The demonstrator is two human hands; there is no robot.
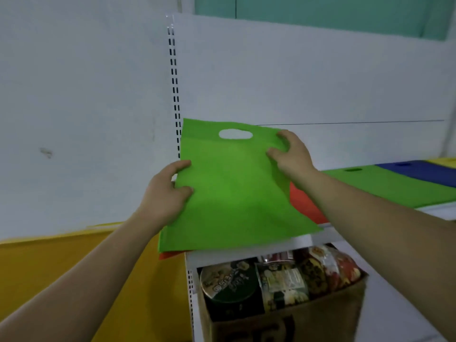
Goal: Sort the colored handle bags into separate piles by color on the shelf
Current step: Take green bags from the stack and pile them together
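The left grip (165,193) pinches the left edge of the green bag (232,193), the right grip (291,156) its far-right corner, above the shelf (439,213); handle end far; the green pile (385,186) lies rightward, nearer the right grip.

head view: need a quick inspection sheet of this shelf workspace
surface: white shelf, bags lie flat on it
job's things: green bag held over an orange bag; to the right lie a second green bag, a blue bag and a yellow bag at the frame edge
clutter: cardboard box of snack packets under the shelf
grippers: left hand and right hand each grip an edge of the green bag
cables: nothing seen
surroundings: white back panel, slotted upright, yellow surface lower left
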